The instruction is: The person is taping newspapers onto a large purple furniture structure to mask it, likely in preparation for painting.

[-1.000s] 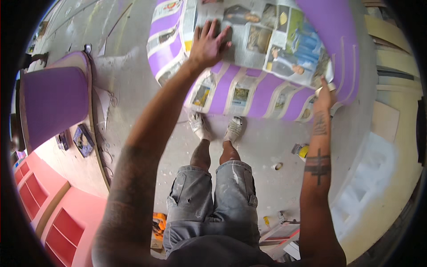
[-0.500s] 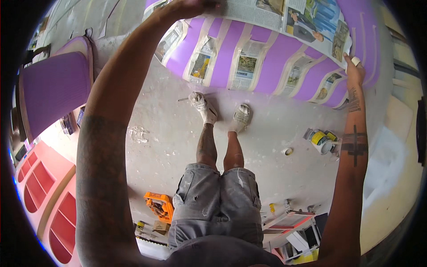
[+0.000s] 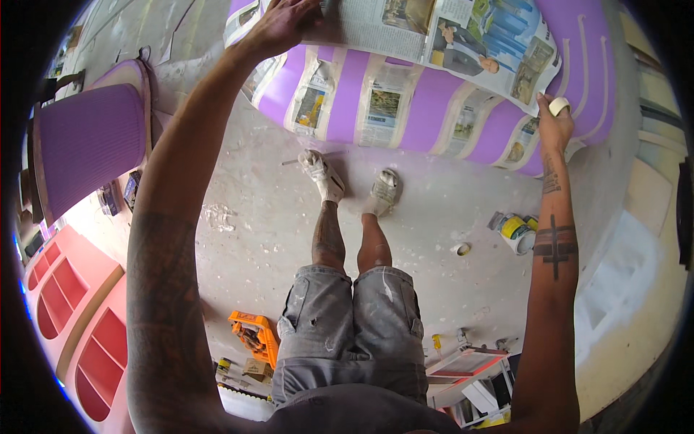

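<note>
My left hand (image 3: 283, 25) lies flat on the light, floppy, tear-prone newspaper sheet (image 3: 441, 40) draped over the purple panel (image 3: 426, 116), best pinned near its edges, while my right hand (image 3: 553, 126) grips a masking tape roll (image 3: 559, 106).

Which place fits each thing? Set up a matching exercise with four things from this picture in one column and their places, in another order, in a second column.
Things:
1. left hand
2. roll of masking tape
3. orange tool
4. paint can

Places:
A. on the floor, left of the person's legs
B. in the right hand
C. pressed on the newspaper sheet
D. on the floor beside the right forearm

Pairs: 1-C, 2-B, 3-A, 4-D
</note>
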A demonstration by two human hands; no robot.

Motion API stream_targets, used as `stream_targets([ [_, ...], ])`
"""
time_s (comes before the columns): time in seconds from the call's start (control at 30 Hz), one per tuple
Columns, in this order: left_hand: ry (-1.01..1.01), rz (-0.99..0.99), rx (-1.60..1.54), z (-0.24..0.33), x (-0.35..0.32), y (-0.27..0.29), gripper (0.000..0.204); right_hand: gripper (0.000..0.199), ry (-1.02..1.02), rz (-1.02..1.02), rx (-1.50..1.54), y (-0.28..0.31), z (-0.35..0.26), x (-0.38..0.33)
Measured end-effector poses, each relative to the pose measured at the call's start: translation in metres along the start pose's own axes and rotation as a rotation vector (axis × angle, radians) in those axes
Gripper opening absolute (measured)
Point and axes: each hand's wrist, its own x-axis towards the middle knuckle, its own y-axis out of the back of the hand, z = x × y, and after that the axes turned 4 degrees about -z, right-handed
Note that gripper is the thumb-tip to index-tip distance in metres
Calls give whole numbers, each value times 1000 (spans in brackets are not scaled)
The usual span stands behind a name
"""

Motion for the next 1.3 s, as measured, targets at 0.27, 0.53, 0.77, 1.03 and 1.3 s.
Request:
stream_targets([
  [0.27, -144, 147, 188, 5, -9, -13, 63, 29, 111, 213, -316, -13, -8, 1],
  [0.53, 23, 173, 252, 38, -7, -18, 75, 47, 889, 112, -409, -31, -54, -50],
  [0.77, 110, 222, 77, 61, 13, -25, 82, 45, 799, 291, -374, -42, -78, -7],
  [1.03, 143, 179, 78, 63, 13, -20, 77, 91, -124, -111, -131, 25, -85, 97],
  [1.3, 122, 203, 71, 65, 16, -25, 73, 34, 355, -239, 922, 55, -109, 102],
])
